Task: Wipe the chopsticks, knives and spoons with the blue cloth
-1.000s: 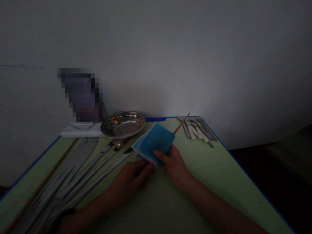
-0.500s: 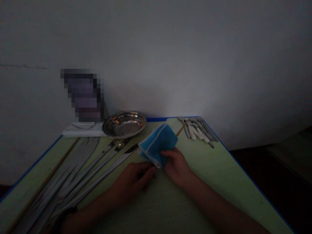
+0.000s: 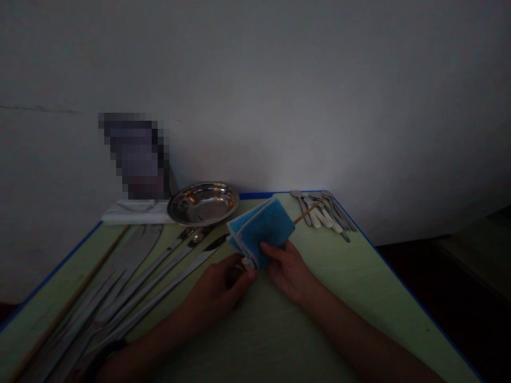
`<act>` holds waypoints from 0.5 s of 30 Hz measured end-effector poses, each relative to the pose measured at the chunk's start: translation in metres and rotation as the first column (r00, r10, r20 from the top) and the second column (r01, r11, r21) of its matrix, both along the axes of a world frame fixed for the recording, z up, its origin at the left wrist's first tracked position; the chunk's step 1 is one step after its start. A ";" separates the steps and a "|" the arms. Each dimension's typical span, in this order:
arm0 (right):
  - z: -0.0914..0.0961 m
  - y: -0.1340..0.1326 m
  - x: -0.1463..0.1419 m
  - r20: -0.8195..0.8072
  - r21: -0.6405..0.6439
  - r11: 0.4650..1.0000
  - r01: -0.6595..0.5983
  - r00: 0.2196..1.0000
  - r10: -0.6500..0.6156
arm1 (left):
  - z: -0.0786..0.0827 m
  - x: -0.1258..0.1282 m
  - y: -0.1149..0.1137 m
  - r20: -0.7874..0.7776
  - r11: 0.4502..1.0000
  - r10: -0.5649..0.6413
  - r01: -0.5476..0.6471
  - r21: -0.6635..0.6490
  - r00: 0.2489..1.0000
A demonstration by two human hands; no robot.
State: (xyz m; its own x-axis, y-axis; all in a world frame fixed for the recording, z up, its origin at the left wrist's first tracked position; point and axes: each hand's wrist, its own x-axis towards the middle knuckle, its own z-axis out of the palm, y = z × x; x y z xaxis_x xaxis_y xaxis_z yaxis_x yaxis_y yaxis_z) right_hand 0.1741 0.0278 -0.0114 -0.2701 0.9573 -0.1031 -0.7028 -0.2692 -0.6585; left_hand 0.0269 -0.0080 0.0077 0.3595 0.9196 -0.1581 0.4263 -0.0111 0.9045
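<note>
Head view, dim. Green table (image 3: 359,298). Long metal utensils (image 3: 131,287) laid side by side, left of steel dish (image 3: 203,202). Folded blue cloth (image 3: 263,229) just right of dish, held off table. Right hand (image 3: 289,268) closed on cloth, thumb on top, pressing fold round wooden stick (image 3: 307,213). Left hand (image 3: 217,290) curled narrow at cloth's near corner, seemingly pinching stick's end; too dark to confirm. Spoons (image 3: 325,213) grouped well right of dish; stick tip pokes toward them.
</note>
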 end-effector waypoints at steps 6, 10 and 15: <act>-0.001 0.001 0.000 -0.018 -0.018 1.000 0.025 1.000 -0.025 | 0.000 0.002 0.001 -0.064 1.000 0.031 -0.031 -0.001 0.998; 0.000 0.000 0.000 -0.001 0.000 1.000 0.008 1.000 -0.008 | 0.000 0.003 0.001 -0.062 0.999 0.035 -0.035 0.000 0.997; -0.002 -0.001 0.000 0.032 0.019 1.000 0.011 0.999 -0.012 | 0.002 0.004 0.002 -0.100 0.996 0.075 -0.079 -0.035 0.992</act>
